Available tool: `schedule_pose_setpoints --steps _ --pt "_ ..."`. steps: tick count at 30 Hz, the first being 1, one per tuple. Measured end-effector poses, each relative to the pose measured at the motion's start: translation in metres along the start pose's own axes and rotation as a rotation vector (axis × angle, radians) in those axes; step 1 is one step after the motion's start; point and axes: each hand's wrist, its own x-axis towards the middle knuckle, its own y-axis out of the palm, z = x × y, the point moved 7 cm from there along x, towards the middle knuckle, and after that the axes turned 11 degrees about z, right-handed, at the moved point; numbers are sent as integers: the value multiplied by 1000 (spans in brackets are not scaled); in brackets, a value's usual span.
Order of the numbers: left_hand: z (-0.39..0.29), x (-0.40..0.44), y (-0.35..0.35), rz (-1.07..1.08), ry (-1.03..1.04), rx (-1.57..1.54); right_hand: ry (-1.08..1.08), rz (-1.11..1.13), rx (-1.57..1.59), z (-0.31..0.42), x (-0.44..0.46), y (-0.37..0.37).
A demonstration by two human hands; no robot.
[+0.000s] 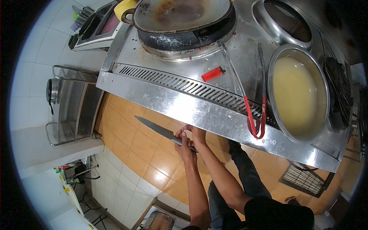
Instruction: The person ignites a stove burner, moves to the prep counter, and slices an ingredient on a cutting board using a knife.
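1. Knife (163, 131) off the front edge of the steel counter (143, 94), over the orange floor tiles (151, 153); blade points to upper left of view, handle end to lower right.
2. Left hand (185, 146): curled around knife handle, fingers closed, thumb up near where blade meets handle.
3. Right hand (197, 136): right next to left hand, fingers bent toward it, close to counter edge; fingertips partly hidden, can't tell whether they pinch anything or touch the knife.
4. Both forearms bare, reaching up from bottom of view; black sleeve (276, 214) at lower right.
5. Counter, near side: slotted strip (165, 81) runs along the front edge. Red lighter (211, 74) lies flat just behind it.
6. Tongs (245, 99), red grips toward front edge, arms spread apart, lying across the strip, near the big bowl.
7. Steel bowl (324, 103) at right of counter, holds cloudy yellowish liquid (295, 94).
8. Second metal vessel (264, 23) behind the bowl, contents dark, tilted or not can't tell.
9. Large pan (184, 19), stained inside, loop handle at left, sits on blackened round burner (184, 43).
10. Metal rack (69, 109) by the wall at left. Grate (304, 178) down on floor at lower right.
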Motion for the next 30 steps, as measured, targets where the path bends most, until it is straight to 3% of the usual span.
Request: schedule_pose_setpoints --steps 7,10,12,16,18,30 --pt "-4 2 2 -3 -1 21 -27 5 107 -4 3 -1" --pt "-7 2 5 -16 6 34 -63 25 -20 -22 16 -5" --pt "-6 4 6 -11 22 55 -206 2 38 -22 25 -4" --pt "-2 8 7 -20 45 68 -130 43 4 -24 21 -6" --pt "0 9 6 -53 47 81 -204 -69 -36 -19 20 -10" --pt "4 16 8 21 168 58 -319 -29 -64 -10 19 -3"
